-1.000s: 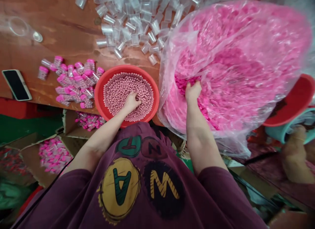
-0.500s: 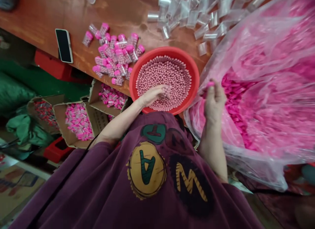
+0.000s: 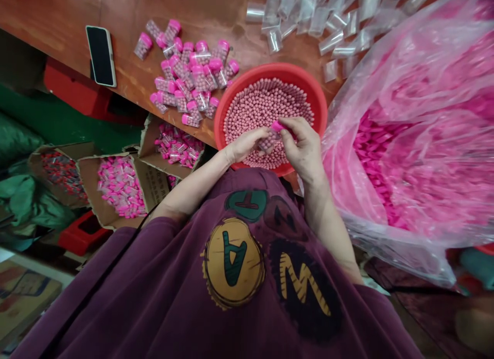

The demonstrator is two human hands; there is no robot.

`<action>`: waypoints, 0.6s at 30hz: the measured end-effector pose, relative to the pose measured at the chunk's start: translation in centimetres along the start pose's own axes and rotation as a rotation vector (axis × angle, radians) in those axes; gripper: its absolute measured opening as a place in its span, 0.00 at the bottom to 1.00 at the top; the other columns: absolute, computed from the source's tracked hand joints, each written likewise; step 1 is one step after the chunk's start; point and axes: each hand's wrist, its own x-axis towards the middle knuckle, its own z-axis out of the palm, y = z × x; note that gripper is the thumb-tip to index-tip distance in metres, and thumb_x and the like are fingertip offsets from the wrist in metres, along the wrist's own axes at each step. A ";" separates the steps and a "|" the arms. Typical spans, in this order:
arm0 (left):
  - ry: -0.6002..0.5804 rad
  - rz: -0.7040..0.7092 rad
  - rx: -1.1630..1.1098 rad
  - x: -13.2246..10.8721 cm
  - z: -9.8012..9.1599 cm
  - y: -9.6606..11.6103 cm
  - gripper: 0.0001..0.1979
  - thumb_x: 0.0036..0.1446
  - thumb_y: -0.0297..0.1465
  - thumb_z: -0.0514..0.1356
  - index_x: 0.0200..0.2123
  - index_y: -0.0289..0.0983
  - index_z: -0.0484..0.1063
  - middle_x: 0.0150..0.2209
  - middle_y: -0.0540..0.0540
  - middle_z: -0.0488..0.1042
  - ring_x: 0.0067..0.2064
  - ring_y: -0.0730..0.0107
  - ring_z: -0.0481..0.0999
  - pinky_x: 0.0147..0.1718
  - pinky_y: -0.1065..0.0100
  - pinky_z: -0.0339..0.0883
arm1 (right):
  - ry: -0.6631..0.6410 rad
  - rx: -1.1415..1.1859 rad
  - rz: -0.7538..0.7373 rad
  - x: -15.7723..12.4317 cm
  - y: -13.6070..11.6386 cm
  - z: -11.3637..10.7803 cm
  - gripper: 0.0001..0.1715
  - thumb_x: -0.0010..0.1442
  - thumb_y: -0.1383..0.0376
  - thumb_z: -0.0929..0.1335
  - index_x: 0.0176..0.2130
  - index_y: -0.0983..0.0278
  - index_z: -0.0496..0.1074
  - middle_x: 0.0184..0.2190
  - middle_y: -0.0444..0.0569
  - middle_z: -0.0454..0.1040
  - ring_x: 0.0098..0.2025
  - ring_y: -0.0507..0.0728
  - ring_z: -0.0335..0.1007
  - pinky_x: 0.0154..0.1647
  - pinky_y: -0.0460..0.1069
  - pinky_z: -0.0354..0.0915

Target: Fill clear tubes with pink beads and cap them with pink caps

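Observation:
Over the red basin (image 3: 321, 99) of pink beads (image 3: 266, 104), my left hand (image 3: 249, 143) is closed around a small clear bottle (image 3: 269, 141) filled with beads. My right hand (image 3: 303, 143) pinches a bright pink cap (image 3: 277, 126) at the mouth of that bottle. Whether the cap is pressed down fully cannot be told. Left of the basin lies a pile of filled bottles with pink caps (image 3: 200, 77). To the right, a large clear plastic bag (image 3: 358, 199) holds many pink caps (image 3: 376, 148).
Clear tubes (image 3: 318, 20) lie at the back of the brown table (image 3: 154, 4). A phone (image 3: 101, 55) rests near its left edge. Below stand cardboard boxes (image 3: 90, 181) of bottles and a red stool (image 3: 73, 94).
My right hand has moved left from beside the bag, bringing the pink cap to the bottle in my left hand. The whole view has shifted slightly.

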 end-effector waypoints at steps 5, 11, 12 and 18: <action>-0.021 0.003 -0.005 -0.4 0.0 0.2 0.15 0.79 0.36 0.56 0.41 0.38 0.77 0.30 0.47 0.75 0.32 0.68 0.74 0.30 0.66 0.65 | -0.004 -0.208 0.023 -0.9 1.6 -0.7 0.19 0.82 0.53 0.68 0.58 0.54 0.88 0.55 0.54 0.89 0.58 0.67 0.85 0.66 0.69 0.81; -0.052 0.035 0.006 -0.7 0.0 0.2 0.08 0.75 0.32 0.58 0.40 0.39 0.74 0.32 0.48 0.74 0.33 0.70 0.73 0.33 0.67 0.67 | 0.115 -0.180 0.075 -1.4 1.0 -1.0 0.18 0.83 0.52 0.70 0.59 0.56 0.87 0.54 0.56 0.90 0.57 0.66 0.86 0.66 0.68 0.82; -0.048 0.038 0.007 -0.7 0.0 0.2 0.07 0.74 0.32 0.59 0.40 0.39 0.74 0.32 0.48 0.74 0.34 0.70 0.72 0.33 0.67 0.67 | 0.101 -0.101 0.063 -1.3 0.4 -0.7 0.18 0.83 0.51 0.71 0.59 0.55 0.87 0.54 0.54 0.90 0.56 0.65 0.87 0.65 0.66 0.83; -0.059 0.059 -0.029 -0.7 0.0 0.3 0.07 0.74 0.26 0.56 0.39 0.40 0.70 0.32 0.50 0.70 0.33 0.71 0.68 0.32 0.68 0.62 | 0.077 -0.010 0.086 -0.9 -2.0 0.8 0.18 0.82 0.49 0.72 0.55 0.55 0.88 0.53 0.50 0.91 0.56 0.63 0.89 0.65 0.63 0.83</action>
